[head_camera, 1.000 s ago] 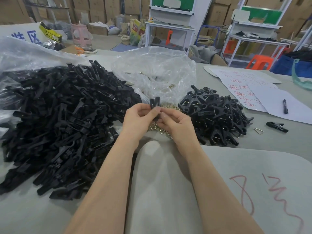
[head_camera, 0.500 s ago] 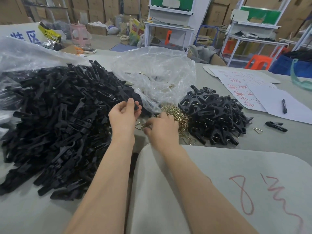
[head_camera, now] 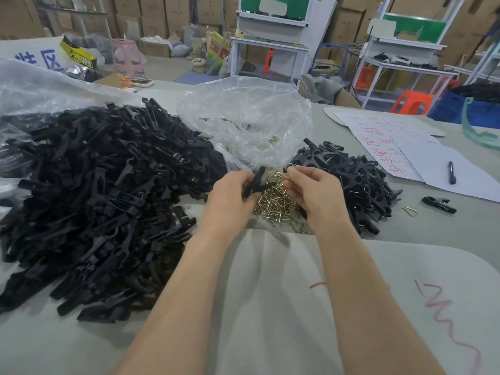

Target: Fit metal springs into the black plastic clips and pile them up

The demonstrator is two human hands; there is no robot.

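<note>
Head cam: left hand (head_camera: 230, 197) grips clip (head_camera: 255, 182), right hand (head_camera: 320, 193) pinches spring (head_camera: 293, 166) just beside.

2 bare forearms, uncovered from the lower frame edge up to the wrists. Left hand (head_camera: 230, 197) bare, right hand (head_camera: 319, 196) bare, skin showing over knuckles and fingers. Wrists slim. Nail detail too blurred to tell. Upper arms, shoulders, clothing out of frame.

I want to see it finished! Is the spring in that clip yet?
Out. The left hand holds the clip; the right hand pinches a spring, apart from it.
</note>
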